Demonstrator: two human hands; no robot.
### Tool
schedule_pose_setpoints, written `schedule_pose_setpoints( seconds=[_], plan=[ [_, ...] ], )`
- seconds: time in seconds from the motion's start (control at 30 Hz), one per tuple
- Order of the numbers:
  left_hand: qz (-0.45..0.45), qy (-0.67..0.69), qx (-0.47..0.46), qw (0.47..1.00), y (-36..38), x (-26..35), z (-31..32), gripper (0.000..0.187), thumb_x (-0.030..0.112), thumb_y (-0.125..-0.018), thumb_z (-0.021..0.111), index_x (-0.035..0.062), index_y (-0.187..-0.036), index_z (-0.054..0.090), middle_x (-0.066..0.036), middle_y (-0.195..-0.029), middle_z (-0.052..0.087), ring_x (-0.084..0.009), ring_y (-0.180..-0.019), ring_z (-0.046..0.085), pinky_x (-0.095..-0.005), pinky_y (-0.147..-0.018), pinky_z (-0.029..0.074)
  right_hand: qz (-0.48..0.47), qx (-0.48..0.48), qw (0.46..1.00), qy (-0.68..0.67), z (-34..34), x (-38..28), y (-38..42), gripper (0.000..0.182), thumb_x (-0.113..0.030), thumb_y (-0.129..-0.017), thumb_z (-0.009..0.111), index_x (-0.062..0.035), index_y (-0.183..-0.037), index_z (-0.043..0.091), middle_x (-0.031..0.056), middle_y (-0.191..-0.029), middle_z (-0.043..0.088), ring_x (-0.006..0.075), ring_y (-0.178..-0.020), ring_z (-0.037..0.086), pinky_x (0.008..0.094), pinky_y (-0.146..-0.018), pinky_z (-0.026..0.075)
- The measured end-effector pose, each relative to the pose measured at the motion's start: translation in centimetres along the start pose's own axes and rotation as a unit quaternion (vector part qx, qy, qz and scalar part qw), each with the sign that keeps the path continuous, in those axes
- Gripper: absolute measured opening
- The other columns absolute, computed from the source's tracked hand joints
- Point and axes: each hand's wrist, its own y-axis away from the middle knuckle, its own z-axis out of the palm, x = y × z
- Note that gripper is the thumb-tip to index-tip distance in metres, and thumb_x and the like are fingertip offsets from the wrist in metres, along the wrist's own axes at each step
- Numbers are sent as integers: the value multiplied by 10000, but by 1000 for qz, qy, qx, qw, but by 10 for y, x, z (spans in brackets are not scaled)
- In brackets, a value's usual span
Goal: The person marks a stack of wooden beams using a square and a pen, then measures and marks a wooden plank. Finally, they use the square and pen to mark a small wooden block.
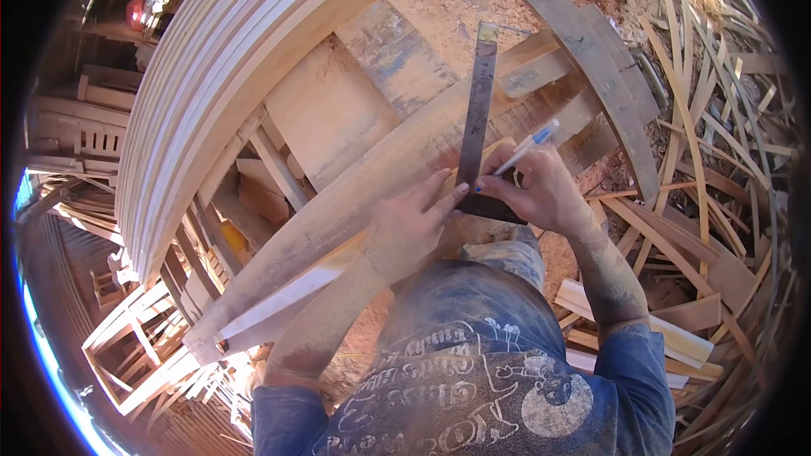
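A carpenter's square (478, 110) lies across a long wooden piece (363, 169) in front of me, its metal blade pointing away and its dark stock near my body. My left hand (410, 224) holds the square at its corner, with the index finger and thumb stretched toward the base of the blade. A pen (534, 143) with a blue cap end is gripped in my right hand (541, 190). Its tip points down beside the blade, close to my left fingertips; the right fingers partly hide the mark point.
A stack of curved, pale wooden strips (211, 93) arches at the upper left. Beyond the workpiece lies a dark curved board (591, 67). Thin wood offcuts (688, 118) are piled on the right. Wooden frames (127, 346) stand at the lower left.
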Motion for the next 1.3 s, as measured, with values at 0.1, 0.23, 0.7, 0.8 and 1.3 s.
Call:
schedule_pose_setpoints(
  seconds=[0.1, 0.23, 0.7, 0.8, 1.3],
  plan=[
    [-2, 7, 5, 1000, 0, 1, -2, 446, 208, -870, 723, 179, -1310, 660, -163, -1295, 638, -295, -1004, 710, -392, -691, 599, 51, 72, 994, -61, 2, 5, -7, 91, -79, -922, 713, 6, -918, 679, 50, -805, 667, 125, -724, 631, 289, -651, 482],
    [3, 2, 9, 1000, 0, 1, -2, 454, 204, -869, 723, 181, -1317, 656, -164, -1294, 638, -294, -1008, 711, -392, -689, 599, 62, 202, 970, -116, 10, 9, -13, 86, -81, -926, 681, -7, -971, 685, 125, -753, 664, 181, -645, 629, 335, -590, 469],
    [-11, 22, -17, 1000, 4, -1, -1, 563, 150, -819, 696, 198, -1374, 611, -167, -1334, 617, -310, -1067, 695, -406, -755, 602, 53, 63, 996, -37, 15, 0, 0, 144, -132, -934, 718, 9, -942, 689, 71, -741, 683, 107, -643, 620, 280, -563, 460],
    [-16, 10, -24, 1000, 5, 0, 0, 547, 160, -822, 690, 197, -1363, 618, -168, -1347, 612, -314, -1071, 695, -405, -757, 603, 87, 138, 981, -108, 8, -1, -11, 153, -136, -933, 723, 10, -974, 698, 69, -733, 682, 101, -636, 626, 275, -560, 473],
    [-246, 142, 162, 945, 94, 65, -15, 613, 163, -797, 824, 70, -1334, 545, -163, -1162, 618, -351, -976, 664, -445, -866, 566, -216, 1, 966, 140, 58, -28, 60, 248, -3, -764, 744, -41, -982, 631, 125, -896, 661, 338, -788, 646, 433, -690, 513]
  ],
)
